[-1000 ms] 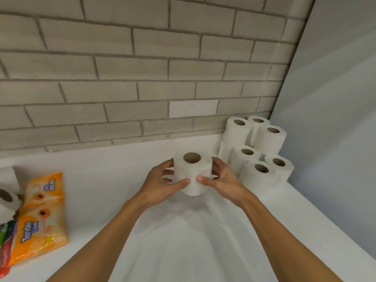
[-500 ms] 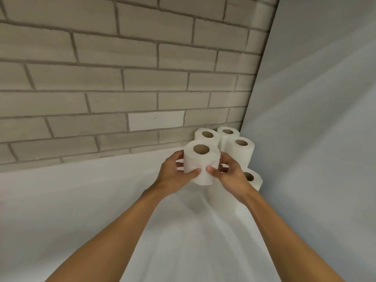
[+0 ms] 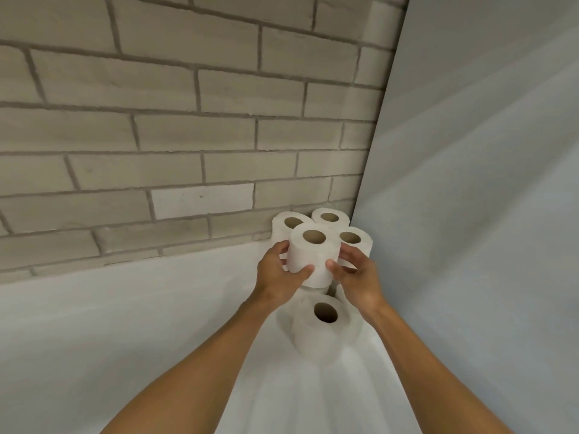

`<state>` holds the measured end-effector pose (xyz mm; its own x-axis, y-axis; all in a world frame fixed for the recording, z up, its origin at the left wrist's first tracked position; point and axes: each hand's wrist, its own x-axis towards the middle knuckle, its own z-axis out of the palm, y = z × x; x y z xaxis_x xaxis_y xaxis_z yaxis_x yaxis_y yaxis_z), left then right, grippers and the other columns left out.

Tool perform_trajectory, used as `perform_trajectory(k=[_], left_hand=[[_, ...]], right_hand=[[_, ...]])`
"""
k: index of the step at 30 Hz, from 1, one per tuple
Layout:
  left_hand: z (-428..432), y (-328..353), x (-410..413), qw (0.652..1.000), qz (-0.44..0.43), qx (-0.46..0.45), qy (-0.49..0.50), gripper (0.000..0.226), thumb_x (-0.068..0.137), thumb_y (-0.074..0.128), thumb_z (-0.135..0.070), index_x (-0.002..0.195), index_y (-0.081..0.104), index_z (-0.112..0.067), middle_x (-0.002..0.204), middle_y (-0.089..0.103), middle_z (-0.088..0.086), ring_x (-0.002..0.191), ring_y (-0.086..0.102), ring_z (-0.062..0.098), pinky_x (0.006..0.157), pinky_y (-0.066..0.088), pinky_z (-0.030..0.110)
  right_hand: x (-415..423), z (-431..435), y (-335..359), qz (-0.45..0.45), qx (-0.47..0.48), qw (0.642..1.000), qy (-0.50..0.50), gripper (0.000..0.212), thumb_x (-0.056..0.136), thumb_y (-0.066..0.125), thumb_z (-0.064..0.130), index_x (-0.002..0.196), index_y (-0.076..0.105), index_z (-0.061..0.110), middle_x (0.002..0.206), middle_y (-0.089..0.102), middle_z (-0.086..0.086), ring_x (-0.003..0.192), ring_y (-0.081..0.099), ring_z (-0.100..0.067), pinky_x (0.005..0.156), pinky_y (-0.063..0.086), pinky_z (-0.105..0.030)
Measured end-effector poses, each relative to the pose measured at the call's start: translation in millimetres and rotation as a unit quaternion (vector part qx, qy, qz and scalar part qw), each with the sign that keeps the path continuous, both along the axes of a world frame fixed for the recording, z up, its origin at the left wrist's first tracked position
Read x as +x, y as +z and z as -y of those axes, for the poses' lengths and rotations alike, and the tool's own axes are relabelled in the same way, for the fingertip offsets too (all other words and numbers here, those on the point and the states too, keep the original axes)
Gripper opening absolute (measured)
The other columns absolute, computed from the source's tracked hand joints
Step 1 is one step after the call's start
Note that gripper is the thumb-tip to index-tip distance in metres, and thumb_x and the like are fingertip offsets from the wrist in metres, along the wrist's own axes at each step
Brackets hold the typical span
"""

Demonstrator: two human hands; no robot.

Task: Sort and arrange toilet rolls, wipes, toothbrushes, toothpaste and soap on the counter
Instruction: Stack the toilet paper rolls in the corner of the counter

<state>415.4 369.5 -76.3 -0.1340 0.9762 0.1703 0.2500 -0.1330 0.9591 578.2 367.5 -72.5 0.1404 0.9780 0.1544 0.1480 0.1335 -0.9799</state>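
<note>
- Left hand [image 3: 274, 277]: fingers curled round the left side of a white toilet roll [image 3: 313, 256]; the thumb lies across the near face of the roll and the fingertips wrap towards its far side.
- Right hand [image 3: 360, 280]: mirrors the left, gripping the right side of the same roll, with the thumb on the near face and the fingers curled behind. The two thumbs lie near each other but apart.
- Held toilet roll: upright, cardboard core opening facing up, gripped between both hands in the corner where the brick wall [image 3: 188, 120] meets the grey side panel [image 3: 485, 183]. Its top is about level with the three rolls of the upper tier.
- Upper tier: back-left roll [image 3: 289, 221] against the brick wall; back-right roll [image 3: 330, 217] in the corner itself; right-hand roll [image 3: 355, 239] beside the panel, just behind the right hand's fingers. All three stand upright with the core openings up, and the held roll overlaps the first and third from this view.
- Lower tier: a front roll [image 3: 322, 330] stands upright on the white worktop [image 3: 125, 324], just below and between the two wrists. A sliver of a further roll [image 3: 315, 287] shows directly under the held one; whether the two are touching cannot be told.
- Both bare forearms enter from the bottom edge and converge on the stack.
</note>
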Motion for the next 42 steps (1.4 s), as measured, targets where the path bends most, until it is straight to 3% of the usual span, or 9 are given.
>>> perform_trajectory(k=[6, 9, 11, 13, 17, 28, 34, 38, 42], left_hand=[[-6.1, -9.7, 12.1, 1.000, -0.004, 0.009, 0.026, 0.066, 0.071, 0.082, -0.029, 0.128, 0.048, -0.022, 0.128, 0.055, -0.003, 0.110, 0.054, 0.017, 0.092, 0.052, 0.036], [-8.3, -17.0, 13.1, 0.999, -0.032, 0.014, 0.032, 0.070, 0.070, 0.083, -0.032, 0.129, 0.048, -0.021, 0.128, 0.055, -0.003, 0.111, 0.055, 0.019, 0.093, 0.053, 0.037], [-9.9, -23.3, 12.8, 0.998, -0.047, 0.009, 0.034, 0.073, 0.068, 0.083, -0.035, 0.130, 0.047, -0.022, 0.127, 0.055, -0.002, 0.110, 0.056, 0.019, 0.092, 0.053, 0.036], [-10.7, -27.3, 13.4, 0.998, -0.054, 0.002, 0.039, 0.073, 0.068, 0.083, -0.037, 0.130, 0.046, -0.023, 0.127, 0.054, -0.002, 0.111, 0.055, 0.019, 0.092, 0.053, 0.037], [-11.4, -30.5, 17.1, 0.998, -0.049, -0.006, 0.040, 0.071, 0.073, 0.080, -0.037, 0.133, 0.044, -0.024, 0.131, 0.053, -0.002, 0.114, 0.054, 0.021, 0.096, 0.052, 0.042], [-8.0, -30.6, 22.4, 0.999, -0.045, -0.023, 0.008, 0.072, 0.082, 0.072, -0.032, 0.142, 0.033, -0.024, 0.140, 0.048, 0.000, 0.125, 0.049, 0.024, 0.103, 0.045, 0.045], [-7.2, -29.0, 23.6, 0.997, -0.067, -0.032, -0.002, 0.070, 0.085, 0.069, -0.031, 0.143, 0.030, -0.024, 0.142, 0.045, 0.000, 0.128, 0.046, 0.024, 0.105, 0.043, 0.045], [-5.7, -27.4, 23.0, 0.996, -0.076, -0.041, -0.013, 0.072, 0.085, 0.069, -0.031, 0.143, 0.028, -0.025, 0.142, 0.044, 0.000, 0.128, 0.045, 0.023, 0.105, 0.044, 0.044], [-3.8, -27.9, 21.3, 0.995, -0.082, -0.057, -0.026, 0.075, 0.084, 0.068, -0.036, 0.145, 0.024, -0.027, 0.144, 0.042, -0.002, 0.129, 0.043, 0.023, 0.105, 0.043, 0.045]], right_hand=[[1.1, -11.4, -5.9, -0.003, -0.013, 1.000, -0.015, 0.038, 0.086, 0.071, 0.022, 0.123, 0.062, 0.023, 0.119, 0.066, 0.004, 0.105, 0.064, -0.020, 0.090, 0.056, -0.043], [3.4, -10.7, -11.7, 0.011, -0.008, 1.000, -0.020, 0.036, 0.088, 0.069, 0.023, 0.124, 0.062, 0.023, 0.118, 0.066, 0.005, 0.104, 0.065, -0.018, 0.086, 0.056, -0.031], [3.9, -9.3, -14.9, 0.021, -0.005, 1.000, -0.019, 0.034, 0.089, 0.068, 0.023, 0.123, 0.062, 0.024, 0.116, 0.066, 0.007, 0.101, 0.065, -0.015, 0.072, 0.055, -0.015], [2.0, -7.8, -16.7, 0.026, -0.005, 0.999, -0.021, 0.034, 0.088, 0.069, 0.023, 0.122, 0.062, 0.025, 0.114, 0.065, 0.008, 0.097, 0.064, -0.013, 0.061, 0.052, -0.008], [-1.1, -9.0, -19.8, 0.031, -0.011, 0.999, -0.043, 0.035, 0.086, 0.071, 0.027, 0.119, 0.061, 0.027, 0.115, 0.066, 0.007, 0.102, 0.065, -0.018, 0.080, 0.058, -0.030], [-5.9, -5.8, -12.7, 0.012, -0.003, 0.999, -0.033, 0.041, 0.084, 0.073, 0.024, 0.123, 0.059, 0.025, 0.118, 0.064, 0.004, 0.104, 0.062, -0.017, 0.064, 0.049, -0.008], [-8.5, -7.1, -16.4, 0.018, 0.000, 0.999, -0.044, 0.042, 0.085, 0.073, 0.025, 0.124, 0.058, 0.024, 0.121, 0.064, 0.001, 0.107, 0.063, -0.020, 0.073, 0.051, -0.017], [-9.6, -6.7, -19.0, 0.018, -0.010, 0.999, -0.046, 0.045, 0.083, 0.073, 0.030, 0.125, 0.056, 0.026, 0.121, 0.064, 0.001, 0.106, 0.063, -0.021, 0.087, 0.057, -0.043], [-12.4, -3.9, -19.5, 0.013, -0.017, 0.999, -0.050, 0.041, 0.082, 0.074, 0.032, 0.118, 0.055, 0.030, 0.117, 0.063, 0.004, 0.103, 0.064, -0.020, 0.085, 0.057, -0.048]])
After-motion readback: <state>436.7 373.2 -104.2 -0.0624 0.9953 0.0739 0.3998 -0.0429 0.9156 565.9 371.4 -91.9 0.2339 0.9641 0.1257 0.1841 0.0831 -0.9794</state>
